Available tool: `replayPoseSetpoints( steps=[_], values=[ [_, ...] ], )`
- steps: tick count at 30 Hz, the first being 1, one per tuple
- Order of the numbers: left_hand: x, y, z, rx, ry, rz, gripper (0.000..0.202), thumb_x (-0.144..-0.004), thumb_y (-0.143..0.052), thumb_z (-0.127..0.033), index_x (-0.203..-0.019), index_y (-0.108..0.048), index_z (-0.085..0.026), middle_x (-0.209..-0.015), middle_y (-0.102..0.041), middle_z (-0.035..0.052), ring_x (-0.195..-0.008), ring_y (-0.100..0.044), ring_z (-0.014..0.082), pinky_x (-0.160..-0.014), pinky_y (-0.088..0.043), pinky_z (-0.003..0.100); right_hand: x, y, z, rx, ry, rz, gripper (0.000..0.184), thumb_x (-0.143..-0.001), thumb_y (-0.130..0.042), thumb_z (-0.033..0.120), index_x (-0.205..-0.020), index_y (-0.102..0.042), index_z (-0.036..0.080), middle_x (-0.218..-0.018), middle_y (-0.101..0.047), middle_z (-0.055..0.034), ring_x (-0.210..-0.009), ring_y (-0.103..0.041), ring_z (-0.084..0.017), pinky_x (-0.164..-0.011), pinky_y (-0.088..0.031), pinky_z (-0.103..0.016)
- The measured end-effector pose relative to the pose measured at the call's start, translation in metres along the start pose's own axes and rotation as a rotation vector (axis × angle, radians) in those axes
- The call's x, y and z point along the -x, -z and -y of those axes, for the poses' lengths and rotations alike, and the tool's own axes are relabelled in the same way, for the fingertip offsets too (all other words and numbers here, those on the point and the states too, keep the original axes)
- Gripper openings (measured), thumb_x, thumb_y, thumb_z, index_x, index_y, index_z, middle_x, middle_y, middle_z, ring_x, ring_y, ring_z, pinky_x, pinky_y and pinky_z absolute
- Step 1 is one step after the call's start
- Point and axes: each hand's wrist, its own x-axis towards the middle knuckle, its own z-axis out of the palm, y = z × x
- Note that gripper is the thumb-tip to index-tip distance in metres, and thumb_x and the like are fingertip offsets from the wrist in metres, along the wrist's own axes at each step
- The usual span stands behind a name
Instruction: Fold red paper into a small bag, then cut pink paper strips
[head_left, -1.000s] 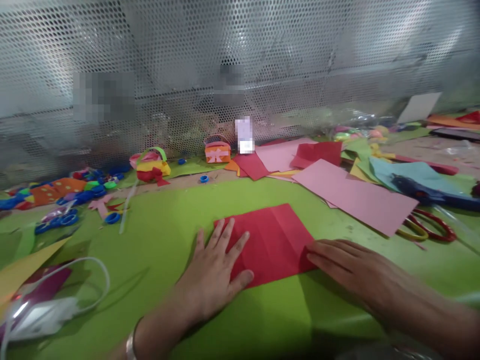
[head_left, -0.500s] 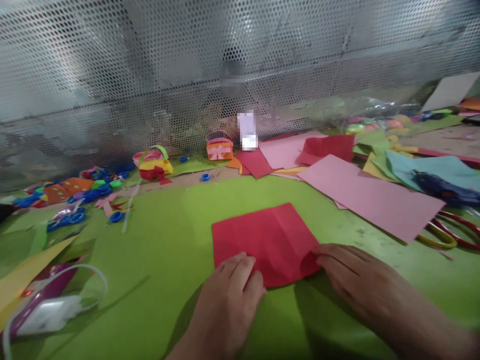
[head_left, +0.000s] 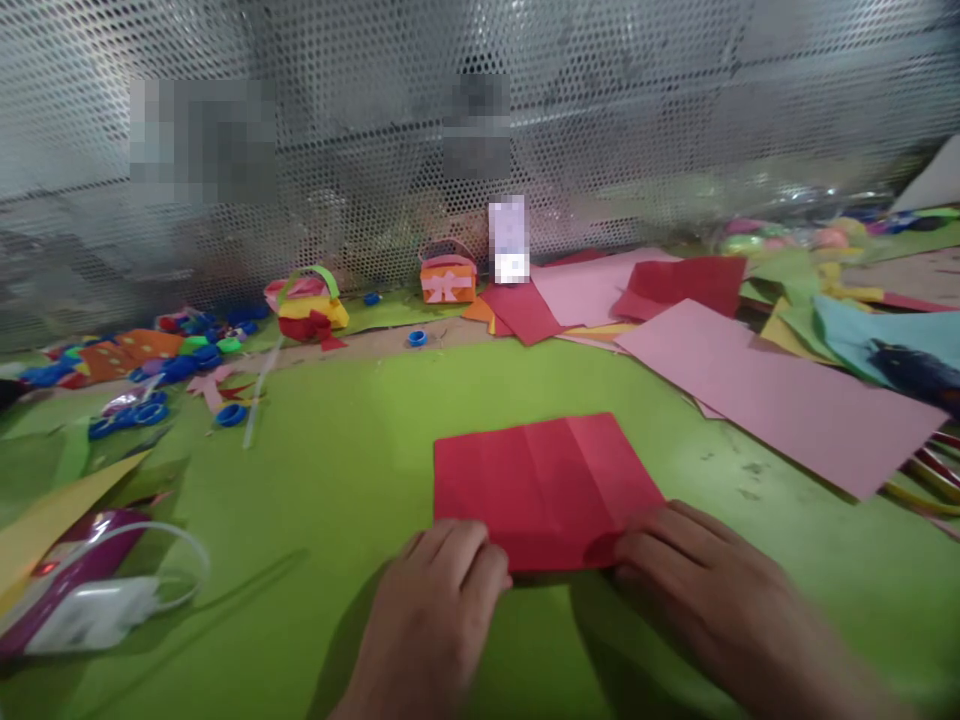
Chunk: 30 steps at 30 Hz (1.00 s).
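A red sheet of paper (head_left: pixel 540 480) with crease lines lies in front of me on the green tabletop (head_left: pixel 322 500). My left hand (head_left: pixel 442 590) grips its near left corner, fingers bent over the edge. At the near right corner my right hand (head_left: pixel 690 570) has its fingers closed on the paper. The near edge is lifted and curls between the two hands. Both thumbs are mostly hidden.
Pink paper (head_left: pixel 780 400) and more red sheets (head_left: pixel 682 285) lie at right. Small paper baskets (head_left: pixel 448 280) stand by the perforated metal panel (head_left: pixel 360 130). Blue rings and scraps are at left, near a purple power strip (head_left: pixel 82 570) with a white plug (head_left: pixel 97 615).
My right hand has shifted inward and nearer along the paper's edge. The near edge now runs straighter between my hands. The whole view has moved slightly.
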Motion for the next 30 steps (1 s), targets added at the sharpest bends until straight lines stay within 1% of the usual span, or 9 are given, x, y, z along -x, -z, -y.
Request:
replayPoseSetpoints(
  steps=[2,5,7,10,12,16,22,25,30],
  values=[
    [0.004,0.004,0.008,0.031,0.056,0.068,0.025,-0.091,-0.043,-0.011,-0.078,-0.063,-0.016,-0.073,-0.064,0.0040,-0.061,-0.061,0.0195,-0.049,-0.051,0.031,0.000,0.003,-0.003,-0.004,-0.020,0.006,0.038,-0.101,-0.032,0.024,-0.078,-0.062,0.020,-0.073,-0.063,-0.0045,-0.062,-0.060,-0.016,-0.056,-0.049,-0.028],
    [0.008,0.009,0.017,0.137,0.121,0.164,0.023,-0.095,-0.043,-0.018,-0.087,-0.064,-0.018,-0.079,-0.065,0.0033,-0.068,-0.062,0.0183,-0.056,-0.051,0.030,0.001,0.005,-0.007,-0.059,-0.077,0.018,0.037,-0.101,-0.034,0.029,-0.078,-0.062,0.022,-0.075,-0.065,-0.0040,-0.064,-0.062,-0.015,-0.055,-0.050,-0.025],
    [0.008,0.011,0.019,0.193,0.175,0.231,0.024,-0.097,-0.041,-0.021,-0.090,-0.064,-0.020,-0.083,-0.065,0.0022,-0.071,-0.061,0.0174,-0.060,-0.049,0.029,0.002,0.004,-0.009,-0.110,-0.132,0.058,0.033,-0.100,-0.038,0.031,-0.078,-0.060,0.023,-0.076,-0.065,-0.0035,-0.066,-0.063,-0.014,-0.055,-0.051,-0.023],
    [0.004,0.013,0.014,0.232,0.236,0.309,0.027,-0.098,-0.041,-0.030,-0.084,-0.062,-0.021,-0.079,-0.062,0.0008,-0.069,-0.059,0.0169,-0.058,-0.045,0.029,0.000,0.005,-0.010,-0.165,-0.203,0.126,0.031,-0.098,-0.042,0.033,-0.074,-0.058,0.023,-0.072,-0.063,-0.0021,-0.062,-0.062,-0.013,-0.052,-0.051,-0.022],
    [0.002,0.013,0.011,0.241,0.273,0.314,0.031,-0.098,-0.041,-0.033,-0.077,-0.059,-0.020,-0.074,-0.059,0.0002,-0.066,-0.057,0.0161,-0.056,-0.043,0.028,-0.004,0.006,-0.009,-0.181,-0.232,0.131,0.032,-0.098,-0.043,0.034,-0.071,-0.058,0.023,-0.069,-0.062,-0.0017,-0.060,-0.061,-0.014,-0.050,-0.051,-0.022],
    [-0.001,0.009,0.008,0.232,0.343,0.274,0.033,-0.097,-0.042,-0.032,-0.069,-0.053,-0.019,-0.069,-0.054,-0.0004,-0.062,-0.054,0.0152,-0.056,-0.041,0.028,-0.010,0.009,-0.005,-0.184,-0.249,0.105,0.035,-0.097,-0.042,0.033,-0.069,-0.060,0.023,-0.067,-0.063,-0.0023,-0.058,-0.062,-0.014,-0.048,-0.052,-0.023],
    [-0.001,0.006,0.009,0.232,0.371,0.304,0.031,-0.096,-0.044,-0.033,-0.069,-0.053,-0.019,-0.067,-0.054,-0.0004,-0.059,-0.054,0.0152,-0.052,-0.039,0.026,-0.006,0.007,-0.001,-0.197,-0.296,0.099,0.033,-0.096,-0.041,0.028,-0.071,-0.061,0.022,-0.069,-0.062,-0.0031,-0.059,-0.061,-0.015,-0.050,-0.052,-0.025],
    [0.001,0.006,0.008,0.223,0.369,0.312,0.030,-0.095,-0.046,-0.032,-0.070,-0.054,-0.019,-0.068,-0.055,-0.0002,-0.060,-0.055,0.0155,-0.053,-0.040,0.026,-0.002,0.003,0.000,-0.192,-0.335,0.112,0.031,-0.095,-0.045,0.032,-0.070,-0.058,0.022,-0.069,-0.060,-0.0029,-0.059,-0.059,-0.015,-0.050,-0.050,-0.025],
    [0.002,0.006,0.007,0.193,0.360,0.283,0.027,-0.094,-0.048,-0.031,-0.070,-0.054,-0.019,-0.068,-0.055,-0.0007,-0.060,-0.054,0.0151,-0.054,-0.041,0.026,0.005,-0.001,-0.001,-0.196,-0.400,0.120,0.030,-0.095,-0.047,0.039,-0.071,-0.056,0.023,-0.072,-0.060,-0.0029,-0.061,-0.059,-0.016,-0.051,-0.049,-0.025]
  ],
)
